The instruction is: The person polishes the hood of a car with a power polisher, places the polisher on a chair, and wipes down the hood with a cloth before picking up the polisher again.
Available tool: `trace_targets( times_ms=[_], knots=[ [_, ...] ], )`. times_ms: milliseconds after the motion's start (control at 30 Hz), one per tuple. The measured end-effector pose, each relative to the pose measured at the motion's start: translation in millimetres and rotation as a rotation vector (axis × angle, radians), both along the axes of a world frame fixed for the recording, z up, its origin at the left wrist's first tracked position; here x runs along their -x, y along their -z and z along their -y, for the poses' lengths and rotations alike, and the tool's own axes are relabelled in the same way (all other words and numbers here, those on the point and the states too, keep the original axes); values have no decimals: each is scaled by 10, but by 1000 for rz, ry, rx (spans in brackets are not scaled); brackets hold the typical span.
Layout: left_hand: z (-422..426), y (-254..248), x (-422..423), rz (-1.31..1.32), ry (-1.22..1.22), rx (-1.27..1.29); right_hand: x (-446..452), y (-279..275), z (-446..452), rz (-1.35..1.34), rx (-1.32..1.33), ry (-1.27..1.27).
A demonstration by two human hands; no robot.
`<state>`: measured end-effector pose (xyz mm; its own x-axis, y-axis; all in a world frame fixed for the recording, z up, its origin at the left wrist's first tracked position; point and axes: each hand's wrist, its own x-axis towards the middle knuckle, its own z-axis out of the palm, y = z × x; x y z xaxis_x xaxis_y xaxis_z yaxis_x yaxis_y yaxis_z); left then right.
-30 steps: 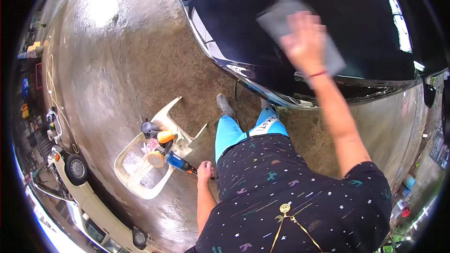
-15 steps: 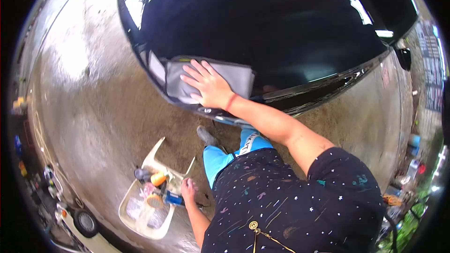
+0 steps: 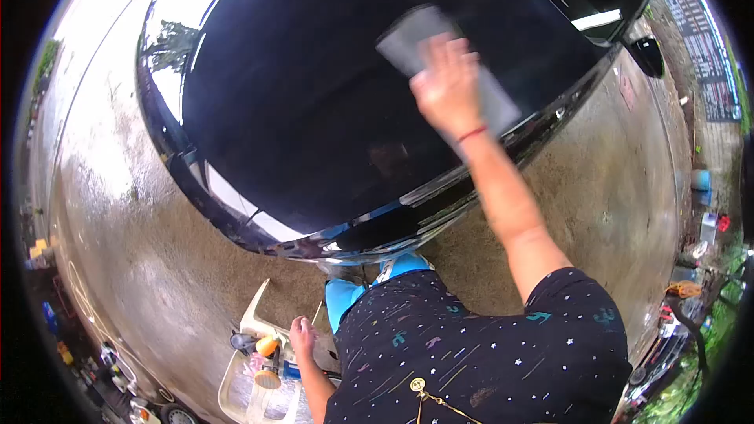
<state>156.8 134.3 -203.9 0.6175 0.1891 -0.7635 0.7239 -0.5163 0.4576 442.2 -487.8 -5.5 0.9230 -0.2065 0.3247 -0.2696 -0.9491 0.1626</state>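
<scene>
My right hand [image 3: 448, 82], with a red band at the wrist, lies flat with fingers stretched out on a grey cloth [image 3: 499, 102]. The cloth is spread on the glossy black hood of a car [image 3: 314, 86]; hand and cloth are blurred by motion. My left hand [image 3: 302, 336] hangs low at my left side, fingers curled in, with nothing visible in it. Close by it is a pale plastic chair [image 3: 234, 381]. On the chair are a blue power tool [image 3: 291, 371] with a round yellowish pad [image 3: 267, 378], an orange bottle [image 3: 267, 345] and a dark grey item.
The car's front edge runs right against my legs. A black side mirror [image 3: 648, 56] sticks out at the right. Wet concrete floor [image 3: 141, 243] surrounds the car. A pale hose [image 3: 82, 298] lies at the left, and assorted items, including a blue container [image 3: 700, 180], line the right edge.
My right hand has swept the cloth from the hood's left front corner to the right and farther up the hood. My view has shifted. My left hand stays low beside the chair.
</scene>
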Motion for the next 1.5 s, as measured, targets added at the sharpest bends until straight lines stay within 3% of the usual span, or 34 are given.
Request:
trace_targets(
  times_ms=[67,167,233,267,300,367,400,433,467,533,567,667,700,733,767,833,900,933,1033,1100,1167,1200,1233,1267,1300,1333,1367,1400,1500],
  knots=[
    [203,-12,-158,20,49,9,133,155,-227,79,-170,-295],
    [348,67,-338,118,200,-87,-5,68,876,85,-14,-192],
    [499,-179,-522,28,129,-92,-191,155,2210,271,47,231],
    [719,-449,-616,-12,76,-131,-201,-3,2775,199,-59,401],
    [671,-377,-595,4,67,-143,-169,-85,3139,186,-81,470],
    [459,-115,-444,124,191,-200,-262,51,2953,177,-32,452],
    [597,-272,-459,138,315,-262,-272,75,2775,167,38,438],
    [357,104,-294,135,324,-258,-213,62,2338,150,61,261],
    [539,-26,-347,13,331,-224,-52,58,1779,125,84,85],
    [725,-208,-391,-119,370,-171,370,75,1189,7,-239,-291],
    [748,-275,-417,-132,403,-141,519,61,1308,-37,-299,-297],
    [854,-288,-544,-109,376,-139,773,222,2869,198,13,196],
    [866,-338,-615,-87,315,-125,815,178,3470,212,-34,421],
    [811,-341,-674,-60,352,-74,887,185,4006,327,-294,607],
    [829,-363,-743,-51,361,-79,981,481,4597,233,28,521],
    [841,-421,-846,-124,290,-106,926,653,4502,53,250,564],
    [845,-410,-903,-105,232,-47,902,312,3002,306,-107,550],
    [892,-384,-934,-97,305,-71,959,301,2421,267,-148,435],
    [1014,-358,-1063,-153,326,-73,1180,369,1933,221,-318,236],
    [1039,-337,-1193,-82,529,-201,1137,332,2484,397,-285,251],
    [1015,-318,-1249,-40,489,-154,1049,262,3388,559,-361,360],
    [1081,-379,-1263,-16,395,-109,999,658,4192,618,-236,331],
    [1156,-447,-1282,8,300,-59,1114,1050,5024,238,128,439],
    [1119,-470,-1281,1,333,-92,984,850,4673,784,-455,429],
    [1031,-486,-1250,3,336,-95,934,594,4170,1015,-679,321],
    [950,-441,-1185,-7,310,-83,988,711,3889,1085,-830,326],
    [919,-412,-1113,-24,283,-69,1123,965,3509,951,-656,351],
    [938,-452,-1043,-55,278,-80,1223,718,2816,917,-793,431],
    [1009,-564,-917,-147,451,-137,1515,921,1482,575,-730,496]
  ],
)
